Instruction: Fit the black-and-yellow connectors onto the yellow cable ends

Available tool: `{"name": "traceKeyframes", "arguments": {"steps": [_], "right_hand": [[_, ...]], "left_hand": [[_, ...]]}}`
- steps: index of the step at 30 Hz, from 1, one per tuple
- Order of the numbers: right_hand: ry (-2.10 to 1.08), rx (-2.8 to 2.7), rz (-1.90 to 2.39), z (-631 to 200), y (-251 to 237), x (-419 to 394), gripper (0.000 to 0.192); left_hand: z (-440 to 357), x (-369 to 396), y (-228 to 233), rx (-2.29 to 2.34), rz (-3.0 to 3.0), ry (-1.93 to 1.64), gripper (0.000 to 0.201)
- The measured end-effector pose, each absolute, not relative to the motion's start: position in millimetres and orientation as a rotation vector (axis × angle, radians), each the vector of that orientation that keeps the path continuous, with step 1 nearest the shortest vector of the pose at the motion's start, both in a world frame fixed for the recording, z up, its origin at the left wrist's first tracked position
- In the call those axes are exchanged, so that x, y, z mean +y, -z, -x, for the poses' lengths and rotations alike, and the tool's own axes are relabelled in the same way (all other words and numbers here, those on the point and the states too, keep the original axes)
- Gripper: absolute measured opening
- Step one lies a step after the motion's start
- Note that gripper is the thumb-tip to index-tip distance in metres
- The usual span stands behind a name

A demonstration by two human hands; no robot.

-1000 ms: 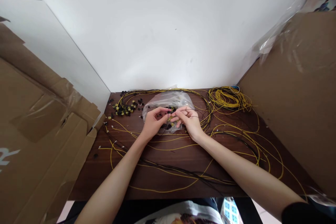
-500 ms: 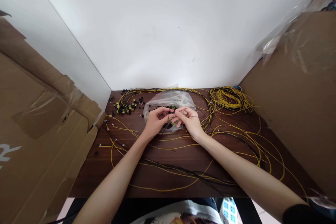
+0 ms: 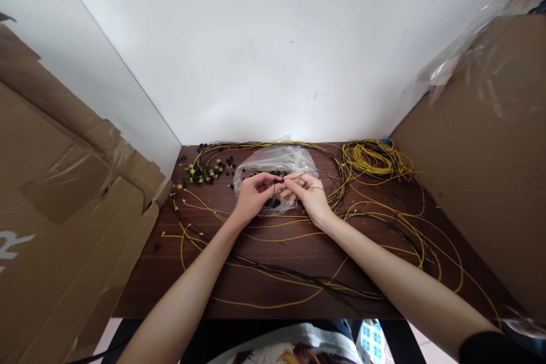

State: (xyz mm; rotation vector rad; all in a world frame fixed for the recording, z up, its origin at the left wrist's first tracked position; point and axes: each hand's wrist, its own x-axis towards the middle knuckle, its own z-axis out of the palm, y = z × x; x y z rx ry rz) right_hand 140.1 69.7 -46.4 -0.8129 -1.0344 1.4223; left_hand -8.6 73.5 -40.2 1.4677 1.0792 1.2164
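Note:
My left hand (image 3: 255, 199) pinches a small black plastic part (image 3: 278, 180) between thumb and fingertips. From the right, my right hand (image 3: 313, 198) meets it with thumb and forefinger pinched on a thin black wire (image 3: 315, 187) at the part. Whether the wire runs into the part is too small to tell. Both hands are held over a clear plastic bag (image 3: 264, 156) of small black and yellow pieces, which they partly hide.
Loose black and yellow pieces (image 3: 205, 173) lie at the back left. A coil of yellow wire (image 3: 371, 158) sits at the back right, and long wires cross the brown table (image 3: 170, 290). Cardboard stands at the left (image 3: 63, 210) and right (image 3: 482, 125).
Both hands keep almost the same place and pinch. The whole view has shifted very slightly; the fingers on the black part have barely moved.

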Motion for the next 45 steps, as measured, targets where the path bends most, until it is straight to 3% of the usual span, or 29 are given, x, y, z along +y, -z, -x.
{"name": "traceKeyframes", "arguments": {"steps": [35, 45], "right_hand": [[-1.411, -1.062, 0.828, -141.4, 46.4, 69.9, 0.027], [-1.438, -0.963, 0.769, -141.3, 50.2, 71.7, 0.033]], "left_hand": [[4.7, 72.1, 36.8, 1.079, -1.427, -1.217, 0.031], [6.3, 70.7, 36.3, 1.119, -1.471, -1.176, 0.030]]}}
